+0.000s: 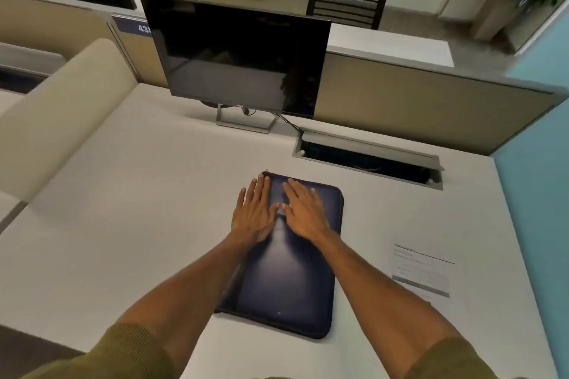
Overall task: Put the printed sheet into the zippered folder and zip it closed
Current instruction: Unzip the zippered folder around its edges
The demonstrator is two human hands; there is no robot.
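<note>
A dark blue zippered folder (286,280) lies flat and closed on the white desk (138,209), its long side running away from me. My left hand (254,212) rests palm down on the folder's far left part, fingers spread, reaching its far left corner. My right hand (304,209) lies flat beside it on the far middle of the folder, fingers apart. Neither hand holds anything. The printed sheet (423,271) lies flat on the desk to the right of the folder, apart from it.
A dark monitor (237,58) on a stand sits at the back of the desk. An open cable hatch (369,157) is set in the desk behind the folder. A beige partition (415,101) bounds the back, a blue wall (535,194) the right.
</note>
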